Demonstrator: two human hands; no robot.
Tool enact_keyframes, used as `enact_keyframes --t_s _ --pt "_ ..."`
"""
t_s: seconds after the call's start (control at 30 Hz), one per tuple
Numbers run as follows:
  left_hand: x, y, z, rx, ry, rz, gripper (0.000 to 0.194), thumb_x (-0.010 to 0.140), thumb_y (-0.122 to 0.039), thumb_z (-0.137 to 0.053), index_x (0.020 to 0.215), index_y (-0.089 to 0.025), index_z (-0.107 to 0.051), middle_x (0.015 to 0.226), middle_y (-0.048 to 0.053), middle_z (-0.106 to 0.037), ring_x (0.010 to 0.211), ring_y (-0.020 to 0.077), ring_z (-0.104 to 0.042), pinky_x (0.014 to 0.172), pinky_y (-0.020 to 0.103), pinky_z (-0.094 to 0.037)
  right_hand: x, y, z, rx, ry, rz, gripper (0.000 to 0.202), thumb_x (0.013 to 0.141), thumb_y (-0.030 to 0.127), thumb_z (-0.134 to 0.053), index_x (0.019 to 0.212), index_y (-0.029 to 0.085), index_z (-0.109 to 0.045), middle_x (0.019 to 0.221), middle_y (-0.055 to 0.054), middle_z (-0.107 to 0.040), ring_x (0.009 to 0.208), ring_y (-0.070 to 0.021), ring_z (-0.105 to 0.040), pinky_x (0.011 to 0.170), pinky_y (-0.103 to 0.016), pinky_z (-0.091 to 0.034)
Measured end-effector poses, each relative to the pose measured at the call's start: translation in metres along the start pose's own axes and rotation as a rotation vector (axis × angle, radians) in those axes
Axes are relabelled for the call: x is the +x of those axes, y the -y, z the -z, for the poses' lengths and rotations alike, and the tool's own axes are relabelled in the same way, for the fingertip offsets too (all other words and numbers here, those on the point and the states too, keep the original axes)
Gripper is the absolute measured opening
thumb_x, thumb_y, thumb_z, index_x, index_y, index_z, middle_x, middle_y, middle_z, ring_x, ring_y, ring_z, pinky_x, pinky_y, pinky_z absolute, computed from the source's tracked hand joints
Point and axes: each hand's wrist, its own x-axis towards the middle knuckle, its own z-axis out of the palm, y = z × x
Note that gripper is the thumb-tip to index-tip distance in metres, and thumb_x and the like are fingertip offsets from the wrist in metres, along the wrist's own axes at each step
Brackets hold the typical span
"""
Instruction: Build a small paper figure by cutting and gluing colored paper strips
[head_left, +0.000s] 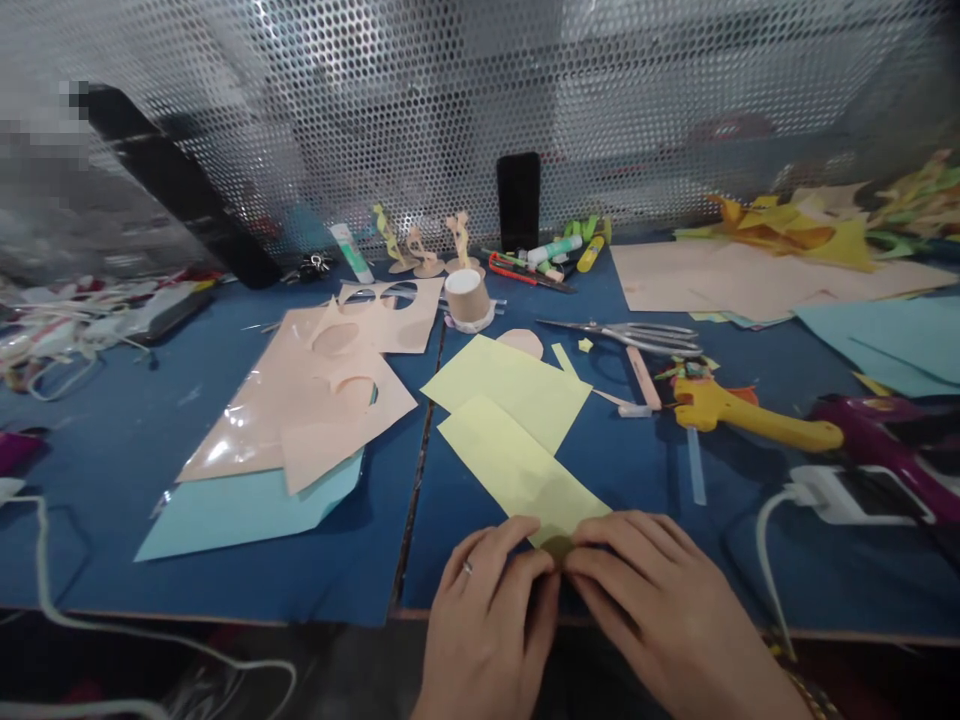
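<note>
A long piece of yellow paper (517, 465) lies slantwise near the front edge of the blue table. My left hand (487, 600) has its fingers curled and closed on the near end of this paper. Beside it, my right hand (660, 600) pinches the same end, the fingertips of both hands almost meeting. What lies under the fingertips is hidden. A second yellow sheet (525, 380) rests partly beneath the first. Beyond it are a pale round paper disc (520, 344), a small yellow star (585, 345) and a narrow yellow strip (564, 360).
On the left, peach paper with round cut-outs (300, 360) overlaps a blue sheet (262, 510). A paper cup (468, 298), scissors (637, 335) and a yellow glue gun (750, 412) stand or lie farther back and right. A perforated metal screen (375, 110) closes the back; a cable (765, 540) hangs right.
</note>
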Motion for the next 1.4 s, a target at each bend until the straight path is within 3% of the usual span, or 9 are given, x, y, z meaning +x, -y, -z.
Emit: enact_keyframes --t_s 0.33,0.57,0.77,1.0,1.4 --pt "-0.004 0.004 -0.001 -0.004 -0.048 -0.133 0.018 0.080 -0.006 -0.058 0.092 -0.016 -0.066 0.103 0.007 -0.072 0.099 0.0161 -0.066 0.095 0.029 -0.050 0.013 0.003 0.009 -0.158 0.134 0.074 0.025 0.090 0.009 -0.039 0.083 0.019 -0.061 0.087 -0.003 -0.062 0.082 -0.0202 -0.053 0.073 -0.034 -0.038" --pt "-0.004 0.003 -0.002 -0.012 -0.043 -0.121 0.020 0.079 -0.005 -0.058 0.092 -0.017 -0.068 0.100 0.006 -0.073 0.097 0.0159 -0.067 0.095 0.029 -0.050 0.017 0.005 0.012 -0.175 0.222 0.054 0.014 0.081 0.009 -0.051 0.080 0.020 -0.059 0.084 -0.002 -0.060 0.078 -0.0211 -0.054 0.067 -0.035 -0.043" --pt "-0.002 0.000 0.000 -0.019 -0.015 -0.075 0.020 0.080 -0.006 -0.057 0.093 -0.018 -0.067 0.102 0.005 -0.072 0.096 0.0163 -0.067 0.094 0.030 -0.049 0.018 0.000 0.022 -0.075 0.322 0.034 0.018 0.082 0.007 -0.055 0.091 0.022 -0.059 0.092 -0.001 -0.061 0.083 -0.0197 -0.056 0.072 -0.035 -0.046" --pt "-0.002 0.000 0.000 -0.034 -0.015 -0.055 0.020 0.081 -0.007 -0.056 0.094 -0.019 -0.066 0.102 0.004 -0.072 0.096 0.0161 -0.067 0.094 0.031 -0.050 0.017 -0.002 0.017 -0.165 0.276 0.131 0.015 0.083 0.007 -0.052 0.083 0.021 -0.059 0.085 0.000 -0.061 0.078 -0.0194 -0.057 0.068 -0.034 -0.043" --pt "-0.009 0.004 0.000 -0.020 -0.024 -0.088 0.023 0.079 -0.003 -0.056 0.095 -0.016 -0.066 0.105 0.008 -0.071 0.102 0.0178 -0.065 0.096 0.032 -0.051 0.021 0.006 0.010 -0.409 0.243 0.190 0.024 0.068 0.002 -0.052 0.084 0.019 -0.056 0.080 -0.001 -0.056 0.073 -0.0215 -0.051 0.061 -0.036 -0.039"
